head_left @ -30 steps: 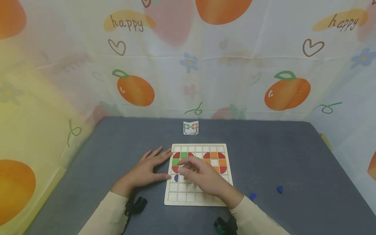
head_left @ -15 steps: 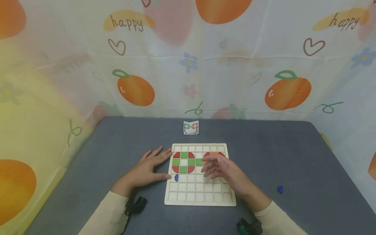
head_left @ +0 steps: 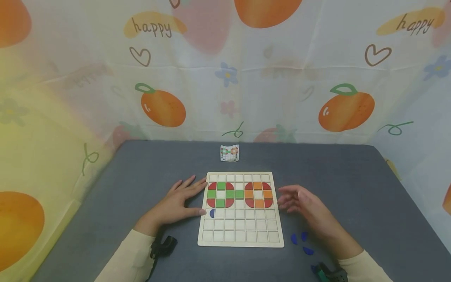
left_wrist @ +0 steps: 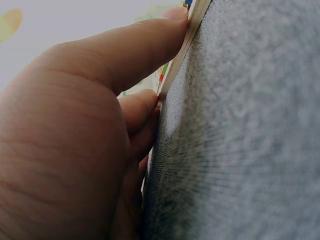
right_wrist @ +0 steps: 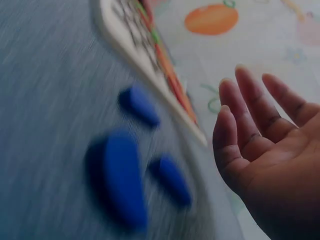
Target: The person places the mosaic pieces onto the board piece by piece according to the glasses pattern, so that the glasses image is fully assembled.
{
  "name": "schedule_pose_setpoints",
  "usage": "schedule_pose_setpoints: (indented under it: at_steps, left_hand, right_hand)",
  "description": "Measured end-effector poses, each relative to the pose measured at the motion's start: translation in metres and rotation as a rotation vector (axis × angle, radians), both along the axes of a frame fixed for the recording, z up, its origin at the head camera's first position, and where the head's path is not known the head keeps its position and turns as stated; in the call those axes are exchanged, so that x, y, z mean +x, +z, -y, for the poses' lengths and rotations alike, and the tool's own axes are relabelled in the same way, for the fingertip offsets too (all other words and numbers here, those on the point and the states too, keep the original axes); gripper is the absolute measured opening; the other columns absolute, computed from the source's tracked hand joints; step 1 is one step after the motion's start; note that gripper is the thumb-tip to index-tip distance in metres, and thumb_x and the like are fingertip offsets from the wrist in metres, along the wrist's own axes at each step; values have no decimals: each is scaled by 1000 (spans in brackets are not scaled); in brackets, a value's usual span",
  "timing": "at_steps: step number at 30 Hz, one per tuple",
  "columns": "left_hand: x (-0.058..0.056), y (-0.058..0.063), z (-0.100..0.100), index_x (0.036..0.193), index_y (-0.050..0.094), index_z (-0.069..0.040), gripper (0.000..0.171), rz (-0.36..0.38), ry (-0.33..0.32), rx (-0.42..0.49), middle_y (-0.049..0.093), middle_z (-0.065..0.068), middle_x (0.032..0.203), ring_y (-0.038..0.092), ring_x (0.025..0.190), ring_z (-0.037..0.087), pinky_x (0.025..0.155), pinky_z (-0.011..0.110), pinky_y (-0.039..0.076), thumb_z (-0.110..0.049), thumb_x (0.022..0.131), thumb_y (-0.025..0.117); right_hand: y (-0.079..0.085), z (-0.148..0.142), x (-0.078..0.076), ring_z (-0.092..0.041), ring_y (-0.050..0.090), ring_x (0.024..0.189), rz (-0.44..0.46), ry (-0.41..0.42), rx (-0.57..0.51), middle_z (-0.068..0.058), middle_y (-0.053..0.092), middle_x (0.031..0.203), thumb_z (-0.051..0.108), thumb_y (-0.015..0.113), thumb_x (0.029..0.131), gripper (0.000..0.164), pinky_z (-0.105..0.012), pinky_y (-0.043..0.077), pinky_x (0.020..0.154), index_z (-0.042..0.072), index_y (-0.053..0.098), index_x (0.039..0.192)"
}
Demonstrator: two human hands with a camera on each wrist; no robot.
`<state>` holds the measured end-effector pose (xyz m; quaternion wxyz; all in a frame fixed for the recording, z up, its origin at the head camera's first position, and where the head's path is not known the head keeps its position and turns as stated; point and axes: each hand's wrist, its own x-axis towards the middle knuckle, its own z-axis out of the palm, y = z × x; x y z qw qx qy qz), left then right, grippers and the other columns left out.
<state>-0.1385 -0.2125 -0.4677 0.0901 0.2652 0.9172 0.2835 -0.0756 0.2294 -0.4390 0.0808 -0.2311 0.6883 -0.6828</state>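
Observation:
A pale wooden grid board (head_left: pixel 240 236) lies on the table, bearing red, green and orange pieces in two ring shapes joined by a green square (head_left: pixel 239 194). One blue half-round piece (head_left: pixel 212 213) sits in a left-column cell below them. My left hand (head_left: pixel 172 203) lies with fingers spread, its thumb and fingertips touching the board's left edge. Off the right edge hovers my right hand (head_left: pixel 308 209), fingers relaxed, holding nothing. Three loose blue half-round pieces (right_wrist: pixel 124 180) lie on the table near it; a further blue bit (head_left: pixel 314 269) shows partly behind the wrist camera.
A small pattern card (head_left: pixel 230 153) stands behind the board. The grey tabletop (head_left: pixel 169 156) extends to both sides, backed by a fruit-printed curtain (head_left: pixel 267 94). Black wrist cameras (head_left: pixel 165 246) sit on both wrists.
My right hand has drawn back rightward from over the board to beside it, uncovering the orange ring. Blue pieces by the right forearm have come into sight. The left hand stays still.

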Motion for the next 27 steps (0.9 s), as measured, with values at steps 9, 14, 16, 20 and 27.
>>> schedule_pose_setpoints:
  at_steps: [9, 14, 16, 20, 27]
  left_hand:
    - [0, -1, 1, 172, 39, -26, 98, 1, 1, -10, 30, -11, 175, 11, 166, 30, 127, 64, 2, -63, 92, 81]
    - [0, 0, 1, 171, 39, -24, 97, -10, -8, -6, 31, -7, 175, 13, 165, 33, 126, 66, 3, -62, 92, 81]
    - [0, -1, 1, 171, 39, -24, 97, -16, -11, -4, 32, -6, 175, 13, 165, 34, 126, 67, 3, -63, 93, 80]
    - [0, -1, 2, 172, 39, -24, 97, -18, -12, -4, 32, -7, 175, 13, 165, 33, 126, 66, 3, -63, 93, 80]
    - [-1, -1, 1, 171, 40, -23, 96, -14, -9, -2, 33, -7, 175, 13, 165, 34, 126, 67, 4, -62, 93, 80]
  right_hand:
    - [-15, -23, 13, -26, 70, 110, 35, -23, 267, -16, 70, 123, 8, 65, 108, 36, -31, 57, 93, -5, 62, 142]
    - [-18, -32, 12, -22, 68, 111, 13, 40, 396, -7, 72, 125, 15, 86, 96, 46, -30, 55, 94, 4, 68, 137]
    - [-18, -36, 12, -20, 68, 114, -11, 78, 428, -6, 71, 127, 19, 90, 94, 47, -30, 55, 96, 7, 70, 135]
    - [-19, -42, 11, -18, 66, 116, -88, 145, 459, -4, 67, 125, 23, 92, 92, 42, -27, 53, 100, 12, 72, 128]
    - [-23, -40, 10, -14, 62, 106, -276, 152, 531, 9, 64, 115, 27, 89, 95, 24, -27, 52, 93, 26, 74, 113]
